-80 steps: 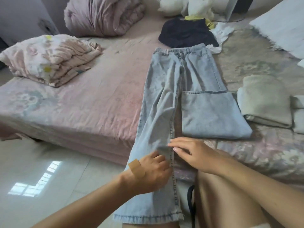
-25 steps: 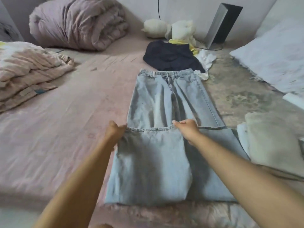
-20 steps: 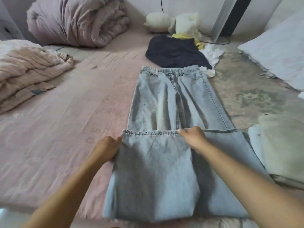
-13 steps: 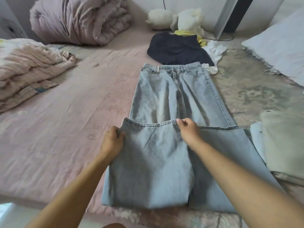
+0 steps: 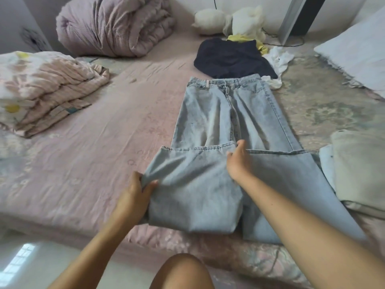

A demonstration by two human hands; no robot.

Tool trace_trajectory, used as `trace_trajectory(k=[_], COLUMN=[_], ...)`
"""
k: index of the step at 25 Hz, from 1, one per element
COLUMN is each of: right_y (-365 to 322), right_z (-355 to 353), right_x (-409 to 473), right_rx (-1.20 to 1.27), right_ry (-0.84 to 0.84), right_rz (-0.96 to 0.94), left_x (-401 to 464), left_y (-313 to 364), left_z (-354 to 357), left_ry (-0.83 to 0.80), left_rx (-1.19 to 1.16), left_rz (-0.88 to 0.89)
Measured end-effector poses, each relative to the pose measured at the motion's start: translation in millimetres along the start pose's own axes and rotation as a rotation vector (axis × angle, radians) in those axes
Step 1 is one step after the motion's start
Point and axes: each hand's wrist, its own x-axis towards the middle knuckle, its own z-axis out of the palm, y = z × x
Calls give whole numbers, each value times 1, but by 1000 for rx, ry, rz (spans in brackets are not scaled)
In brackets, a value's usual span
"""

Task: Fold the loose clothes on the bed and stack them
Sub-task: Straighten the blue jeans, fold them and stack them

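Light blue jeans (image 5: pixel 227 117) lie flat on the pink bed (image 5: pixel 87 147), waistband far from me, both legs folded up over the thighs. My left hand (image 5: pixel 135 192) pinches the left edge of the folded left leg and lifts it a little. At the middle, my right hand (image 5: pixel 237 161) grips the hem of that leg. A dark navy garment (image 5: pixel 229 59) lies beyond the waistband, with yellow (image 5: pixel 241 38) and white (image 5: pixel 277 61) clothes beside it. A stack of folded pale clothes (image 5: pixel 358 170) sits at the right.
A rolled mauve duvet (image 5: pixel 112 24) and a folded floral quilt (image 5: pixel 41 88) occupy the left and back of the bed. White plush toys (image 5: pixel 231 19) and a pillow (image 5: pixel 358 51) lie at the back right. My knee (image 5: pixel 183 272) is near the bed's front edge.
The left trouser leg, earlier hanging over the bed edge, is now folded up onto the bed. My left hand slid down from the hem corner to the leg's side edge.
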Motion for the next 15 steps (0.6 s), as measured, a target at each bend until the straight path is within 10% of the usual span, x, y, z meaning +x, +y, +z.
trace_trajectory(k=[4,10,15], right_y=[1,51,37], right_z=[-18,-34,-39], right_x=[-51,-160,-169], right_rx=[22,-115,357], right_ry=[-26,-226,-325], right_rz=[-124,-64,58], left_x=[6,-4,-25], left_y=[-26,-62,-74], left_z=[-11,-21,-35], left_ry=[-71,-203,-417], left_rx=[299,84,-187], left_rz=[16,-14,-97])
